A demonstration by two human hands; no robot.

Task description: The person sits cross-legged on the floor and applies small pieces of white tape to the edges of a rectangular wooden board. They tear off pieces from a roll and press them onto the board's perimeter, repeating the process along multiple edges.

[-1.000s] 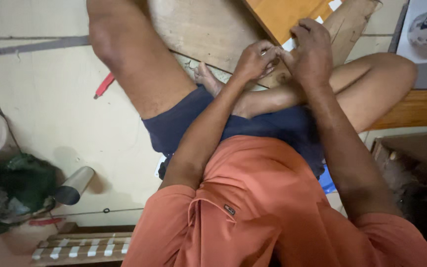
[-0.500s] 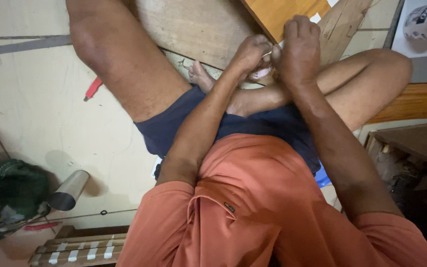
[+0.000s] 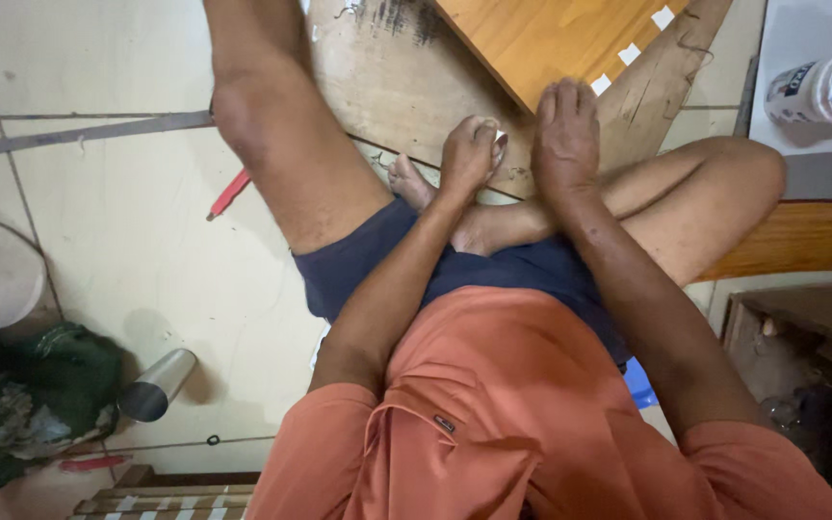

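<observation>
Below the head camera, seated on the floor with one leg stretched out and the other folded, a person works at the near corner of an orange-brown wooden board [image 3: 541, 43].

Head view, left hand [image 3: 469, 154]: fingers curled shut in a loose fist, pinching a small white piece [image 3: 500, 140] (most likely a scrap of tape or a chip; too small to tell) that shows just past the thumb side. It sits at the board's lower edge, over the rough plywood sheet [image 3: 387, 72] beneath.

Head view, right hand [image 3: 563, 130]: fingers straight and together, laid flat, palm down, on the board's edge and the plywood strip beside it. It grips nothing; it appears to press the work steady. Just beyond its fingertips, white tape squares [image 3: 630, 53] run along the board's edge.

Judgement: the step in hand seems to be fixing or picking at a white marker on the board's edge, one hand bracing. The next move calls for a fine pinch at the left fingertips with firm pressure from the right.

Elsewhere: a red pencil [image 3: 228, 193] lies well left of the fingers; a metal cylinder [image 3: 156, 385] lies on the floor near the person's left side.
</observation>
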